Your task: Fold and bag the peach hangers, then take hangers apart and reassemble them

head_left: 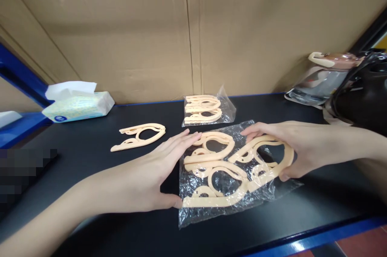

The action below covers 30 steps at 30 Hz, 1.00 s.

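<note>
A clear plastic bag (193,218) lies on the dark tabletop with two peach-coloured folding hangers (223,200) inside, one above the other. My left hand (148,178) is open at the bag's left side, fingers stretched out and the thumb touching the end of the lower hanger. Over the bag's right part, my right hand (311,146) grips another folding hanger (288,156) round its curved end; whether this one is inside the plastic I cannot tell. A single folding hanger (152,140) lies loose beyond my left hand.
Against the cardboard wall (136,35) stands a second bag (228,112) with more hangers. A tissue pack (81,106) is at the back left. The back right holds a transparent water bottle (322,81) and a black bag (363,92). A blue edge (302,245) borders the tabletop in front.
</note>
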Each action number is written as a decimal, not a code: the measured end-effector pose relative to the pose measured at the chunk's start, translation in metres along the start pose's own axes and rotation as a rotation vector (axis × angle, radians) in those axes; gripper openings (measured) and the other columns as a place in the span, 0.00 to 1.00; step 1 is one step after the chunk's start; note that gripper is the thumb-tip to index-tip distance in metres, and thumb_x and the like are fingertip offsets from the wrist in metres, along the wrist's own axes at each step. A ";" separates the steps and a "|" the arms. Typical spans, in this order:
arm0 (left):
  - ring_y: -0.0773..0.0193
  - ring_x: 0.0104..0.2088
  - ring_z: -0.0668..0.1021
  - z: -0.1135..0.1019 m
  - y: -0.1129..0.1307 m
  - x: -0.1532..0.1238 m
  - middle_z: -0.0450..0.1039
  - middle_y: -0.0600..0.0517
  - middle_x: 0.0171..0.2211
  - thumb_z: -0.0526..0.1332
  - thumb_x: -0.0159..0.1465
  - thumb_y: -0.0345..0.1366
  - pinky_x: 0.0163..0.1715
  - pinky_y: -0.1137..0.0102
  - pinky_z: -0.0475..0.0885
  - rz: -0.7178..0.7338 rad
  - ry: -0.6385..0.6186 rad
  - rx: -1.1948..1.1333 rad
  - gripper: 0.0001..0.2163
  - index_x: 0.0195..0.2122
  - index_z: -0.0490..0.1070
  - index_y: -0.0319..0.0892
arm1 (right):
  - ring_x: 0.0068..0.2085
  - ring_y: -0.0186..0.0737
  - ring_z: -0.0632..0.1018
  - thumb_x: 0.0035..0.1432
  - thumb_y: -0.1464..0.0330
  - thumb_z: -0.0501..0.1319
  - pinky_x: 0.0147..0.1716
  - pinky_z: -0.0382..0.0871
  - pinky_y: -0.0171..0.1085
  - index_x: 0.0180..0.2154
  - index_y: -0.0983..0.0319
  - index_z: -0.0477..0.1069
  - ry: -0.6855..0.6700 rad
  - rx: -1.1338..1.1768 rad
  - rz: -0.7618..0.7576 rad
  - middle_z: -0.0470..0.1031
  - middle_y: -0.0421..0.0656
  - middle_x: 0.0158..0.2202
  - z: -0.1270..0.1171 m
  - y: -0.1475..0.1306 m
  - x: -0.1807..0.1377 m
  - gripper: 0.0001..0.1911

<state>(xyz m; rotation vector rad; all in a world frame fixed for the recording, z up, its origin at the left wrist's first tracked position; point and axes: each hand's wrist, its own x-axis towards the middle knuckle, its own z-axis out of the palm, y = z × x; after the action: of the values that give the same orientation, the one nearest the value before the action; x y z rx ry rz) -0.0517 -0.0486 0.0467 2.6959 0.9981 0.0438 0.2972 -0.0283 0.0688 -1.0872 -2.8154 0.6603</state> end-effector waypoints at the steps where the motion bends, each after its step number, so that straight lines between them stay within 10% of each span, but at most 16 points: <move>1: 0.49 0.67 0.48 0.000 -0.001 0.000 0.35 0.44 0.69 0.65 0.58 0.42 0.60 0.52 0.59 0.009 0.003 -0.012 0.49 0.67 0.25 0.49 | 0.50 0.47 0.75 0.43 0.68 0.67 0.44 0.73 0.38 0.60 0.52 0.55 -0.008 0.017 -0.006 0.70 0.41 0.54 0.001 -0.002 0.002 0.42; 18: 0.50 0.67 0.51 0.002 0.008 0.005 0.40 0.45 0.69 0.65 0.55 0.37 0.62 0.53 0.57 0.056 0.014 -0.075 0.49 0.68 0.28 0.50 | 0.56 0.49 0.71 0.47 0.58 0.68 0.49 0.69 0.42 0.66 0.48 0.45 -0.008 0.062 -0.029 0.62 0.40 0.63 0.021 -0.017 0.020 0.50; 30: 0.50 0.66 0.54 0.002 0.008 0.005 0.42 0.43 0.68 0.65 0.56 0.41 0.60 0.54 0.60 0.010 -0.010 -0.101 0.47 0.68 0.31 0.47 | 0.43 0.41 0.76 0.51 0.65 0.66 0.40 0.73 0.37 0.67 0.48 0.40 -0.146 0.225 0.067 0.73 0.37 0.45 0.014 -0.013 0.012 0.49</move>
<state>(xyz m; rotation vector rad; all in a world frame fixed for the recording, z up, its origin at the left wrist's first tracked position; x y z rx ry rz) -0.0429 -0.0513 0.0469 2.6075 0.9536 0.0806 0.2770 -0.0345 0.0598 -1.1377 -2.7435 1.0742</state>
